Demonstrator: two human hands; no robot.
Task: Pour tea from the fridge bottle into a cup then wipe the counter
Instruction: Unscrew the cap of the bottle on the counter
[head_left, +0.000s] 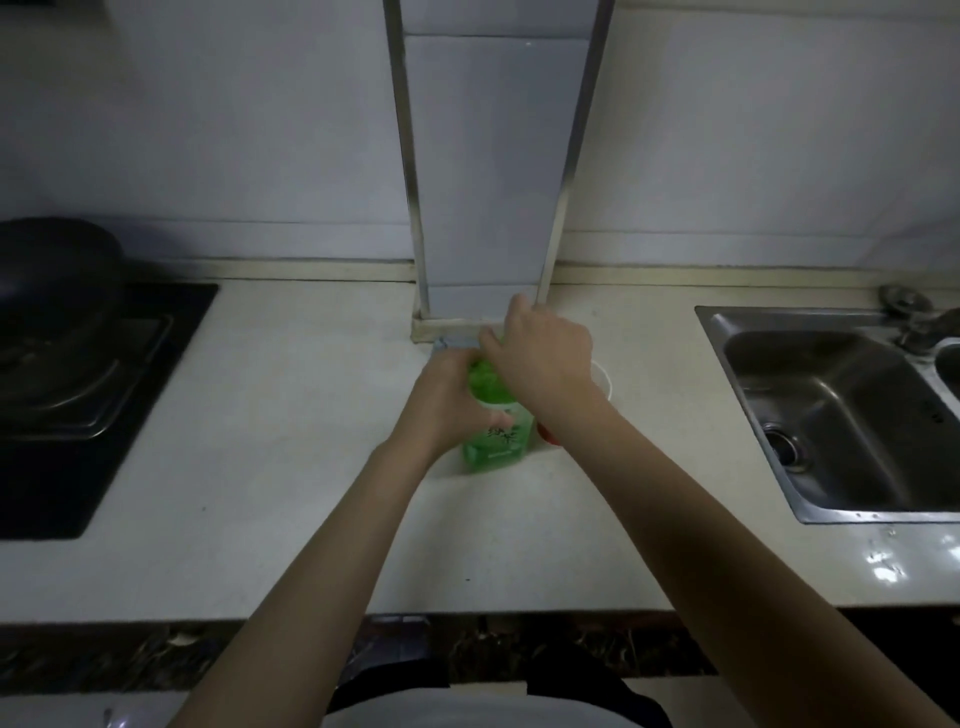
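Pale stone kitchen counter (260, 493) runs under a wall of light tiles, with a tiled post (493, 182) coming down to it in the middle. We see a green plastic tea bottle (501, 441) standing upright on the counter, just in front of that post. Our left hand (447, 410) is wrapped round the middle of the bottle, with the thumb across the label. Our right hand (545, 358) sits on top of the bottle with its fingers bent down round the neck, and 1 finger sticks up. The cap is hidden under that hand, so we cannot tell if it is on or off. A white round paper cup (602, 382) stands just beside the bottle on the right, mostly hidden behind our right wrist. A small red patch (548, 435) peeks out below that wrist; we cannot tell what it is. A black stove top (104, 415) with a dark round pan (57, 270) is at the far left. A shiny steel sink (841, 415) with a metal tap (919, 322) is at the far right.
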